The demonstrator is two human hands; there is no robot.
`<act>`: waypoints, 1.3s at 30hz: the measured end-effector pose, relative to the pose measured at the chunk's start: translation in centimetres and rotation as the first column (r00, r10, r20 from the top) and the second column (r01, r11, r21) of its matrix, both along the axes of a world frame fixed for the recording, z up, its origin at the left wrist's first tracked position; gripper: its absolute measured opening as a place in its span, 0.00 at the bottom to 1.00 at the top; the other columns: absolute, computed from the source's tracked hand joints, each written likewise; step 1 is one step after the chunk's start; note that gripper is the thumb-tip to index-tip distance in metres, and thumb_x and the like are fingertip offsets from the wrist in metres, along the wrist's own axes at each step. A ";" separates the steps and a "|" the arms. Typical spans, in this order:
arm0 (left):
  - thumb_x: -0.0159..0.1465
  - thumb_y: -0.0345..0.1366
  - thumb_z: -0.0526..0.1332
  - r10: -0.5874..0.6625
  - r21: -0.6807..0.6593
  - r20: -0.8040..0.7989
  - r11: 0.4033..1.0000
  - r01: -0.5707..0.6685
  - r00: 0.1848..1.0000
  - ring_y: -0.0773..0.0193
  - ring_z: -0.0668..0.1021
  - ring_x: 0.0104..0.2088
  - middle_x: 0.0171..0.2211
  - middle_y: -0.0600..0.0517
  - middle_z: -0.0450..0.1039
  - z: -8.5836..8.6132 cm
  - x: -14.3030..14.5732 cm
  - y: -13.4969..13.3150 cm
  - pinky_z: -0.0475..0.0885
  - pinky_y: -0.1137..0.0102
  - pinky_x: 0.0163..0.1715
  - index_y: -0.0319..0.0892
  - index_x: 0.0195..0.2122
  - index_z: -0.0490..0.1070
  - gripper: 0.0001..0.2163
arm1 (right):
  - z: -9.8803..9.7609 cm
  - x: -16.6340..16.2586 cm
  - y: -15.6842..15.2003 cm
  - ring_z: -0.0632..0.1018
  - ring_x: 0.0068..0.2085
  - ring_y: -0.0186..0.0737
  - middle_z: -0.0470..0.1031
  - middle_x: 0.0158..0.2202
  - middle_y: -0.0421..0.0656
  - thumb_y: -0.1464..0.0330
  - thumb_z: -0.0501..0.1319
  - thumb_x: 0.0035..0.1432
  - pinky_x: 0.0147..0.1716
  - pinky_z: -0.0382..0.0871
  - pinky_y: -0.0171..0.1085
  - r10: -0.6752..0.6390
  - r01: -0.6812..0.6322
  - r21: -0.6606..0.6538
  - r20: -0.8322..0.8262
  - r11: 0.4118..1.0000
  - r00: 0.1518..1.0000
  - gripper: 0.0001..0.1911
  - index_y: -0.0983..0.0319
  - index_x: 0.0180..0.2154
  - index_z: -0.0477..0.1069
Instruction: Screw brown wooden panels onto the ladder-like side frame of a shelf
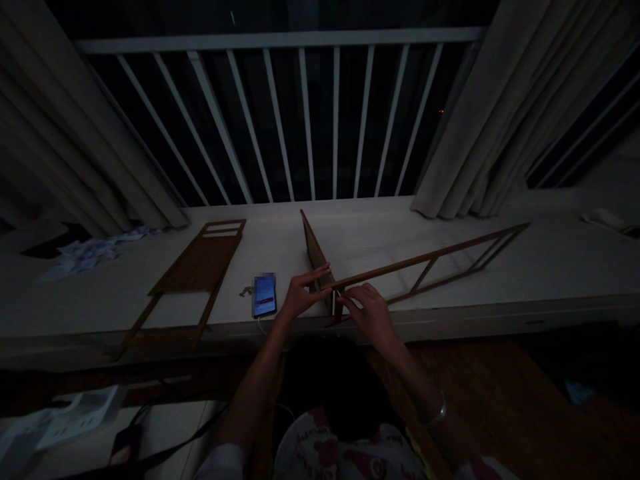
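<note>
on the window ledge (275, 241) the left hand (301, 297) grasps a wooden panel (316, 251), the right hand (371, 312) pinches a small pale piece (339, 293) at the corner of the wooden frame (433, 256) — frame stretching between two and three o'clock from them, lit phone (265, 297) at nine.

Sill (273, 240): before you, railing (280, 38) behind it
Panel (197, 263): on the sill, left of the phone (265, 295)
Phone: left of your left hand (303, 293)
Board (316, 252): at your left hand
Frame (390, 269): right of the board
</note>
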State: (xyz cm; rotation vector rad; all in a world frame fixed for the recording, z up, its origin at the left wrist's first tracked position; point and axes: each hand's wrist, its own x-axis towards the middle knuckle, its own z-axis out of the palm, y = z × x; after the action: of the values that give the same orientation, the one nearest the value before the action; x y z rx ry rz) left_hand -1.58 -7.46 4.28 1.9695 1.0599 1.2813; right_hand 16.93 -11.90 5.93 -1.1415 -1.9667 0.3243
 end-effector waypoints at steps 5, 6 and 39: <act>0.51 0.38 0.61 0.002 -0.010 -0.015 1.000 -0.002 1.000 0.58 0.74 0.43 0.52 0.44 0.63 0.1 0.0 -0.1 0.69 0.74 0.23 0.42 0.46 0.68 0.20 | -0.5 -0.3 0.1 0.71 0.37 0.43 0.74 0.31 0.42 0.65 0.59 0.51 0.39 0.62 0.41 -0.023 0.019 -0.031 -0.150 0.999 0.988 0.04 0.57 0.29 0.71; 0.51 0.38 0.61 0.004 -0.012 -0.016 1.000 -0.005 1.000 0.58 0.74 0.43 0.52 0.44 0.63 0.1 0.0 -0.1 0.69 0.74 0.23 0.42 0.46 0.68 0.20 | -0.6 -0.4 0.1 0.71 0.36 0.42 0.73 0.30 0.42 0.65 0.60 0.51 0.38 0.63 0.40 -0.030 0.020 -0.054 -0.184 0.998 0.983 0.04 0.58 0.28 0.71; 0.51 0.39 0.62 -0.032 0.012 -0.060 0.999 0.033 0.998 0.58 0.74 0.42 0.51 0.44 0.64 1.0 0.0 -0.9 0.68 0.75 0.21 0.43 0.46 0.68 0.20 | -1.6 -3.0 -1.8 0.76 0.36 0.41 0.76 0.33 0.45 0.60 0.61 0.46 0.39 0.70 0.42 -0.226 -0.215 -0.409 -0.790 0.887 0.569 0.14 0.62 0.33 0.71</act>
State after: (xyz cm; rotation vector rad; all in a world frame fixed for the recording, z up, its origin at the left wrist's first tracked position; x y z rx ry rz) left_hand -1.54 -8.34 5.27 2.0384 1.0460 1.2217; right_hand 13.93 -13.69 4.31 -0.9880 -1.0277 1.1671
